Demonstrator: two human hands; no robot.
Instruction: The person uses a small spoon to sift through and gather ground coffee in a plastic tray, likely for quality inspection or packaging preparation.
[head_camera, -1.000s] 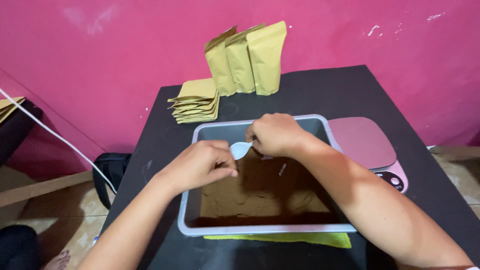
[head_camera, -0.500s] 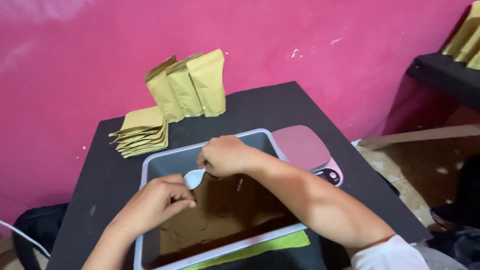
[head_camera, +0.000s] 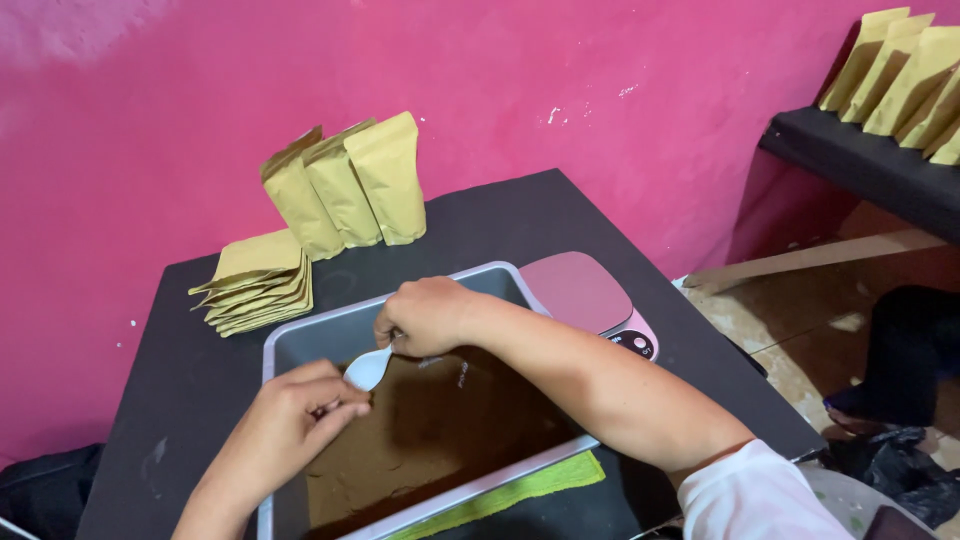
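The right hand (head_camera: 428, 316) closes its grip on the handle of a white spoon (head_camera: 368, 368), whose bowl points toward the left hand (head_camera: 300, 410). The left hand's grip is curled shut just beside the bowl; whether it holds anything I cannot tell. Below both grips lies a grey tray (head_camera: 300, 345) of brown powder (head_camera: 450, 420). Beyond the right grip stands a pink scale (head_camera: 580, 290) on the tabletop (head_camera: 180, 350).

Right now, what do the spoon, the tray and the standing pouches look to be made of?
The spoon looks like white plastic, smooth and slightly glossy. The tray could be grey plastic or coated metal: matte walls, pale rim. The standing pouches look like kraft paper, tan, matte and creased.
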